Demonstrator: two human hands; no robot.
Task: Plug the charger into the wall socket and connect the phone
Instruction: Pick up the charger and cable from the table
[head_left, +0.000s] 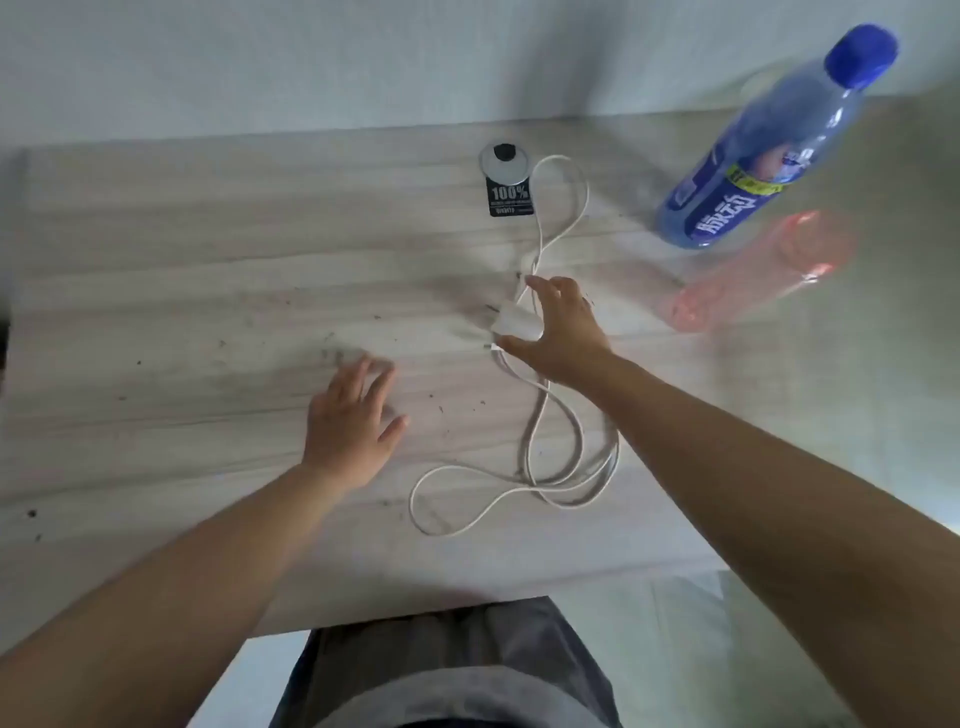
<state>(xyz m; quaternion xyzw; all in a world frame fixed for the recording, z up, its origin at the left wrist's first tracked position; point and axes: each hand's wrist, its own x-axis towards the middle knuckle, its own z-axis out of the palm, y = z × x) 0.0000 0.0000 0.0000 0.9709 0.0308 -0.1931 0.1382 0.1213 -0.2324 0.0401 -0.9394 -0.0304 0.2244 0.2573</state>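
The white charger plug (511, 325) lies on the pale wood-grain counter (182, 312), between the thumb and spread fingers of the right hand (563, 332), which curls open around it, apparently just touching. Its white cable (535, 447) loops nearer the person than the plug and also runs beyond it toward a black tag (510, 196). Left of the plug, the left hand (350, 423) rests flat and open. Right of the plug stand a blue bottle (753, 156) and a blurred pink one (763, 270).
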